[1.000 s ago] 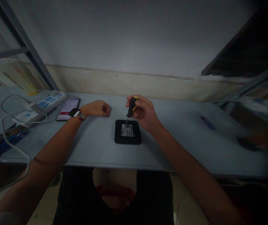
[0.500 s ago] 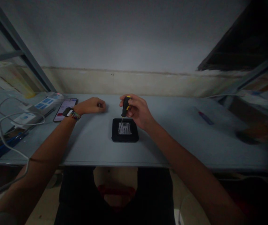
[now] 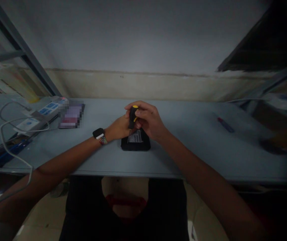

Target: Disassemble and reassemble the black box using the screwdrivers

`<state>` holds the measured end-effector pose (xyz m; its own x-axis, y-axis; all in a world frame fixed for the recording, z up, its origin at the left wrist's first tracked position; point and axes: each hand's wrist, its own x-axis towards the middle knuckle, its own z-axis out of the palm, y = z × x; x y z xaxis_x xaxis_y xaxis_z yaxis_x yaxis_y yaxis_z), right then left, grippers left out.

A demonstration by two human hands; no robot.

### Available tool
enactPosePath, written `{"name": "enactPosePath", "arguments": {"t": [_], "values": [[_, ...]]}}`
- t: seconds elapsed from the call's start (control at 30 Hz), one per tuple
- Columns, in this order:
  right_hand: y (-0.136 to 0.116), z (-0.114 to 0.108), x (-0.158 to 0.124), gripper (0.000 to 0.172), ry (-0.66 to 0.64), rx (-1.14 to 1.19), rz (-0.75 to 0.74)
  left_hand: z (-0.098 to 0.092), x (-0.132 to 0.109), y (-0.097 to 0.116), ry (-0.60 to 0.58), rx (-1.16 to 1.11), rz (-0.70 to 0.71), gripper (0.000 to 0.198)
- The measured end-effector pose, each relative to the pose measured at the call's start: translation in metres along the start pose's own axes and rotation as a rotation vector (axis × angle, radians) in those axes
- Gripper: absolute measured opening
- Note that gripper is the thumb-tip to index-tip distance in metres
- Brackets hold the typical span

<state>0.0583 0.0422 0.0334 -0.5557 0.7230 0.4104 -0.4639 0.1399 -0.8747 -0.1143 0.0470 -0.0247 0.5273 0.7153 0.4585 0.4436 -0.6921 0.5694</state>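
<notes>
My right hand (image 3: pixel 153 122) is closed around the black and yellow handle of a screwdriver (image 3: pixel 133 117), held nearly upright above a flat black box (image 3: pixel 135 146). The box lies on the table with a printed white label (image 3: pixel 136 136) facing up. My left hand (image 3: pixel 118 128) reaches across the box's upper left part, right beside the screwdriver. Its fingertips are hidden behind the handle and my right hand, so whether they touch the shaft or the box cannot be seen. The screwdriver's tip is hidden too.
On the left lie a phone (image 3: pixel 71 116) and a white power strip (image 3: pixel 41 115) with looping white cables (image 3: pixel 6 147). To the right are a small red and blue pen-like object (image 3: pixel 225 125) and a blurred dark item (image 3: pixel 273 144). A wall (image 3: pixel 143 85) closes off the table's back.
My left hand has moved right, from beside the phone to the box and screwdriver. My right hand keeps hold of the screwdriver in nearly the same place.
</notes>
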Motion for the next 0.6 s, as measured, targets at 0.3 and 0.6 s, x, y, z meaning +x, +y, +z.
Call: {"name": "enactPosePath", "arguments": {"t": [0.3, 0.6], "values": [[-0.001, -0.001, 0.0, 0.027, -0.026, -0.004, -0.037, 0.017, -0.004, -0.007, 0.142, 0.017, 0.015, 0.023], [0.0, -0.002, -0.002, 0.024, -0.077, -0.044, -0.054, 0.02, -0.001, -0.009, 0.111, 0.131, -0.005, 0.018]]}}
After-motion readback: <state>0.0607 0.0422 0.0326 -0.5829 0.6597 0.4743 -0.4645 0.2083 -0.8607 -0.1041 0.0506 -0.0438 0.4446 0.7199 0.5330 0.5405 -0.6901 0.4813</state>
